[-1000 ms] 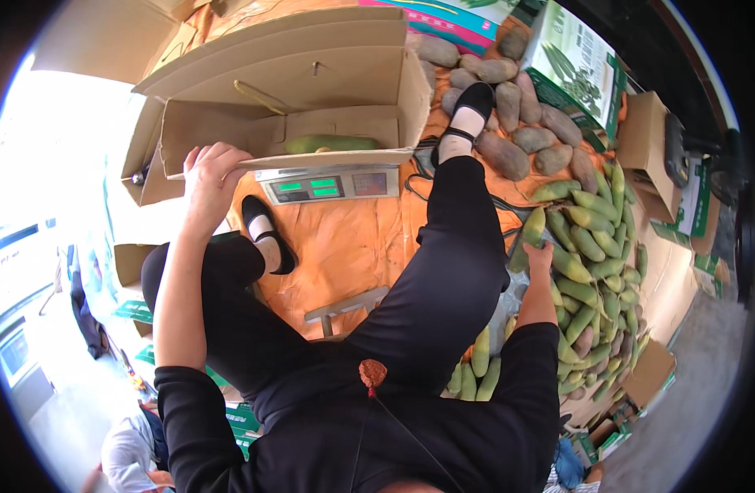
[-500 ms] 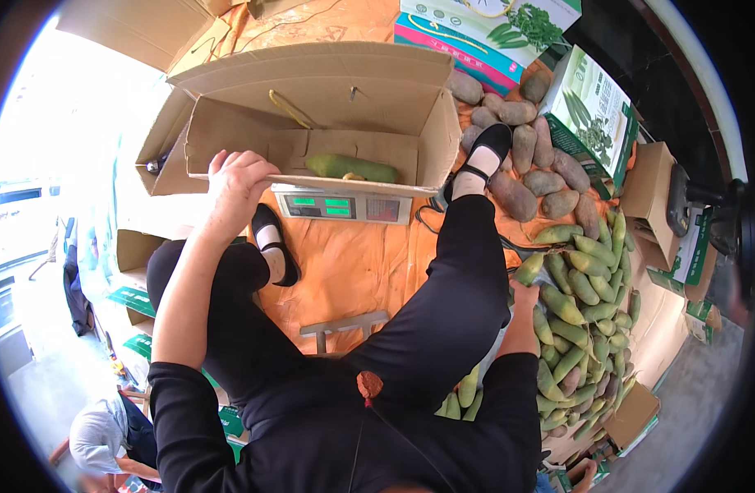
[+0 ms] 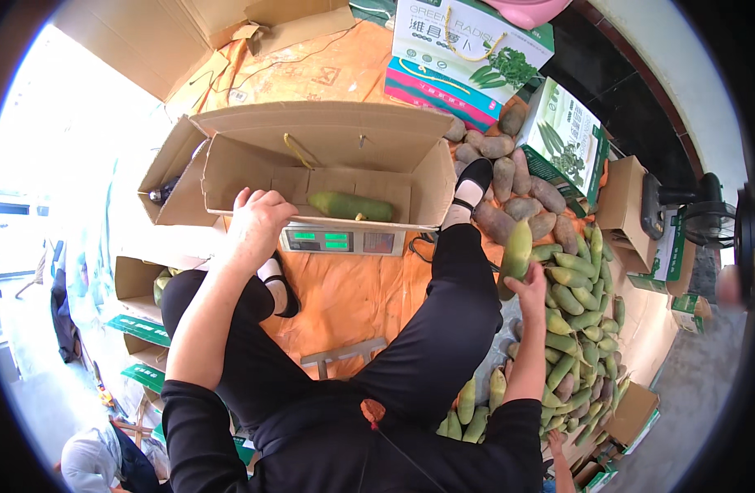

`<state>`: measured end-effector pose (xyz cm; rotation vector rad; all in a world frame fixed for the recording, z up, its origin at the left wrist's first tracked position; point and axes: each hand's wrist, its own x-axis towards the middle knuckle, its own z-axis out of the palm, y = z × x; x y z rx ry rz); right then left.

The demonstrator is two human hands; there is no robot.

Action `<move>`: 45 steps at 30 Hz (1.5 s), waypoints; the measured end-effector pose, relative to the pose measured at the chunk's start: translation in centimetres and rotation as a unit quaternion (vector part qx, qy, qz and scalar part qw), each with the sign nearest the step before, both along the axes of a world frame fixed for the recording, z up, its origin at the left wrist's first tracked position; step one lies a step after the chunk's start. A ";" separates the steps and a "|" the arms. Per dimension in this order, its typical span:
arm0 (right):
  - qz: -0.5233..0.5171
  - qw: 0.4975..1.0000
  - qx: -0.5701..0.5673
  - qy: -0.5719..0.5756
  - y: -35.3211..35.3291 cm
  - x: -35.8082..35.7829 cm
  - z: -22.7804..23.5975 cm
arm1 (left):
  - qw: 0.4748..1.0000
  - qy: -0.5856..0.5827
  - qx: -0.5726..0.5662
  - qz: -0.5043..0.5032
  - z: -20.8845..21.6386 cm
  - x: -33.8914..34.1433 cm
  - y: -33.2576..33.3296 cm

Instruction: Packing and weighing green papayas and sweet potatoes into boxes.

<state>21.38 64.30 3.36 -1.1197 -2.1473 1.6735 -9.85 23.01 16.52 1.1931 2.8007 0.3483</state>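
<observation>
My left hand [image 3: 260, 218] has its fingers curled over the near edge of an open cardboard box [image 3: 427, 181]. The box rests on a digital scale [image 3: 365, 241] with lit green displays. A single green radish [image 3: 353, 207] lies inside, along the near wall. My right hand [image 3: 529, 287] grips another green radish [image 3: 516, 249], which points upward, above the edge of a large heap of green radishes [image 3: 587, 329]. Part of the held radish's lower end is hidden by my fingers.
Brownish-purple, elongated roots [image 3: 521, 207] lie beyond the heap. Printed cartons [image 3: 562, 144] and a black fan [image 3: 710, 218] stand at the right. My knees flank a metal stool frame [image 3: 342, 355] on the orange sheet. Another person [image 3: 94, 460] bends at lower left; someone's hand [image 3: 556, 448] shows at lower right.
My right hand has lifted the green radish up from the heap's edge, now in plain sight. My left hand stays on the box edge. The whole view has shifted slightly.
</observation>
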 end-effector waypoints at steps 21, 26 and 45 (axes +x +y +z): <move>0.470 0.811 0.342 -0.071 -16.3 -28.0 13.3 | 0.997 -0.010 -0.019 -0.069 1.5 -0.1 -0.3; 0.426 0.796 0.404 -0.147 -17.0 -29.5 9.3 | 0.998 -0.011 -0.010 -0.066 1.5 -0.2 0.2; 0.120 0.955 0.212 -0.167 -2.1 0.3 7.9 | 0.998 -0.033 0.007 -0.045 2.1 -0.1 1.4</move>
